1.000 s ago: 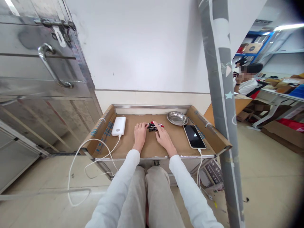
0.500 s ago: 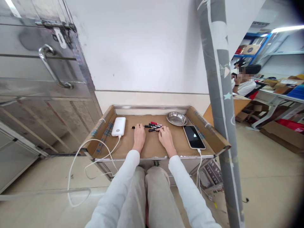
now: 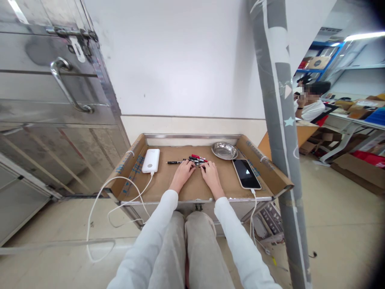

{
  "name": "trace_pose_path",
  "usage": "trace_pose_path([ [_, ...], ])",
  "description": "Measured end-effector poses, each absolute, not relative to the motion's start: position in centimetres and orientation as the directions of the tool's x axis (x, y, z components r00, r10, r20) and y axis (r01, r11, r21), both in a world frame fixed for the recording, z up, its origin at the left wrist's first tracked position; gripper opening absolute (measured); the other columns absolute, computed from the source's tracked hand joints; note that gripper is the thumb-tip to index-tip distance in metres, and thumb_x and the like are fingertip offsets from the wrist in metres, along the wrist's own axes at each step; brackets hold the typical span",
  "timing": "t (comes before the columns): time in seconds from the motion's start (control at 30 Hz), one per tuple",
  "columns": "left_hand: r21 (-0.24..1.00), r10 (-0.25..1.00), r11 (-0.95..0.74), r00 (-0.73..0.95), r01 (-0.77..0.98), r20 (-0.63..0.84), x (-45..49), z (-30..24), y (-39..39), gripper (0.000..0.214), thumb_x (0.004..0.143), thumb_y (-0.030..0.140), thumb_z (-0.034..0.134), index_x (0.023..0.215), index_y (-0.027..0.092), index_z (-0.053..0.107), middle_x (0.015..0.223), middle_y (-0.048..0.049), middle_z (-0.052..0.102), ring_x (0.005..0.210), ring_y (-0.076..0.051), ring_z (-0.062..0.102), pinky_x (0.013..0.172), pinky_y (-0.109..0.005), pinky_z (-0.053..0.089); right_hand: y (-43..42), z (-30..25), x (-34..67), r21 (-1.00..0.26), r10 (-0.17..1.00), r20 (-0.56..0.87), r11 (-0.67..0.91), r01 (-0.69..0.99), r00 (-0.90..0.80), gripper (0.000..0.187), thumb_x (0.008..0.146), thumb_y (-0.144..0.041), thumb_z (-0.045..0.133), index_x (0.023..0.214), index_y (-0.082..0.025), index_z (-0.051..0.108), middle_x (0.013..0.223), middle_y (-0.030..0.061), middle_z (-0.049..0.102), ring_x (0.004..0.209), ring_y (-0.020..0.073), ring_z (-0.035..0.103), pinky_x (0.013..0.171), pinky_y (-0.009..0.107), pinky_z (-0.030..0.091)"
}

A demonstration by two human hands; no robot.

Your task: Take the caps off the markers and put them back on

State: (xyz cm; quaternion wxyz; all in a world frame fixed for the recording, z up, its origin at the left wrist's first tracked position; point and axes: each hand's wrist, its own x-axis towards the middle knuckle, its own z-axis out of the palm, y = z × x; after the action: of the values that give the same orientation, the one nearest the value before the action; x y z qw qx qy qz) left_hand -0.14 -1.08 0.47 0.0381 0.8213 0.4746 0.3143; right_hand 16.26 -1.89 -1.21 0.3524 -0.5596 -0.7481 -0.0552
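Observation:
A small pile of black and red marker pens (image 3: 197,159) lies in the middle of the cardboard-lined table (image 3: 192,186). One black pen (image 3: 174,162) lies apart, to the left of the pile. My left hand (image 3: 183,171) is angled rightward, its fingertips at the pile's near edge. My right hand (image 3: 209,172) sits beside it with fingers curled onto the same spot. The two sets of fingertips meet on a pen at the front of the pile; the grip itself is small and partly hidden.
A white power bank (image 3: 150,160) with a trailing white cable lies at the left. A steel dish (image 3: 224,150) and a phone (image 3: 246,173) on a cable lie at the right. A grey padded post (image 3: 278,120) stands right of the table, a steel door (image 3: 57,92) left. Another person sits far right.
My left hand has swung right from lying flat on the cardboard to the pile of pens, meeting my right hand's fingertips. One black pen now lies apart at the left.

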Motion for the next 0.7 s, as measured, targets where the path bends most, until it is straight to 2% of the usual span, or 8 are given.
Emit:
trace_pose_path([
  [0.13, 0.360, 0.824, -0.512, 0.327, 0.780, 0.463, 0.20, 0.64, -0.91, 0.007, 0.088, 0.020, 0.052, 0.087, 0.018, 0.058, 0.088, -0.0044, 0.058, 0.085, -0.019, 0.056, 0.084, -0.034, 0.046, -1.39, -1.71, 16.22, -0.409, 0.789, 0.594, 0.463, 0.786, -0.155, 0.027, 0.091, -0.015, 0.040, 0.091, -0.019, 0.066, 0.094, 0.0090, 0.059, 0.089, 0.0216, 0.051, 0.086, 0.035, 0.043],
  [0.23, 0.371, 0.824, -0.521, 0.340, 0.769, 0.453, 0.33, 0.68, -0.82, 0.007, 0.089, 0.018, 0.051, 0.088, 0.018, 0.058, 0.089, -0.0045, 0.058, 0.085, -0.018, 0.056, 0.084, -0.034, 0.046, -1.19, -1.89, 16.23, -0.451, 0.793, 0.590, 0.478, 0.753, -0.150, 0.028, 0.091, -0.015, 0.040, 0.090, -0.019, 0.068, 0.092, 0.0087, 0.060, 0.088, 0.0216, 0.052, 0.086, 0.035, 0.044],
  [0.7, 0.404, 0.804, -0.571, 0.385, 0.715, 0.454, 0.20, 0.51, -0.81, 0.008, 0.090, 0.020, 0.050, 0.090, 0.018, 0.058, 0.094, -0.0048, 0.059, 0.092, -0.018, 0.057, 0.088, -0.034, 0.046, -1.01, -1.79, 16.48, -0.478, 0.810, 0.565, 0.475, 0.739, -0.155, 0.027, 0.088, -0.012, 0.044, 0.092, -0.019, 0.069, 0.093, 0.0086, 0.064, 0.091, 0.0218, 0.055, 0.085, 0.036, 0.043],
])
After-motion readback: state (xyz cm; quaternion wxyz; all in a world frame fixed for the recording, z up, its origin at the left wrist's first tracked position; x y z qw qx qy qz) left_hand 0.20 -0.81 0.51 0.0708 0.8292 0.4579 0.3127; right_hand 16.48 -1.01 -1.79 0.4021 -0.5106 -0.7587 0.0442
